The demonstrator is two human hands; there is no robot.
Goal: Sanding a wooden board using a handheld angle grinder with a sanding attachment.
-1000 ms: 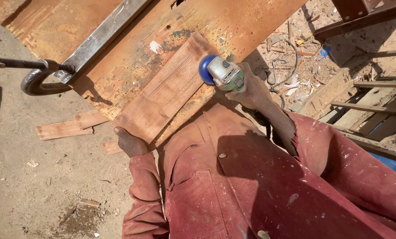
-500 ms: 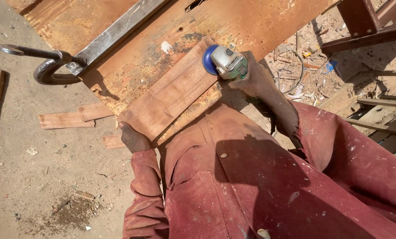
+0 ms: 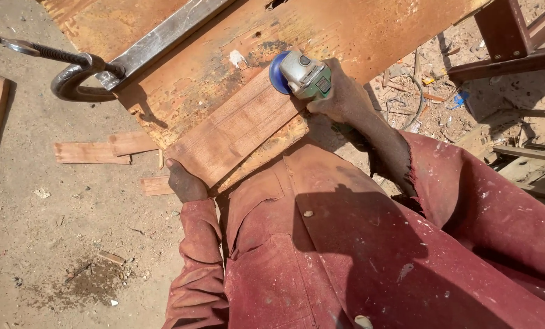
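Observation:
My right hand point(image 3: 344, 97) grips a grey and green angle grinder point(image 3: 306, 75) with a blue sanding disc point(image 3: 278, 64). The disc rests on the far end of a reddish wooden board point(image 3: 233, 131) that lies slantwise on a worn orange workbench top point(image 3: 358, 27). My left hand point(image 3: 185, 183) holds the near end of that board, at the bench's edge. My dusty red sleeves and shirt fill the lower right of the view.
A steel bar point(image 3: 163, 39) with a curved clamp hook point(image 3: 71, 82) lies across the bench at upper left. Wood offcuts point(image 3: 96, 149) lie on the sandy ground. Scraps, cable and rubble point(image 3: 425, 91) are at right, below a dark red metal frame point(image 3: 516, 42).
The grinder has slid along the board's far end toward the upper left. My left hand keeps its hold on the board's near end.

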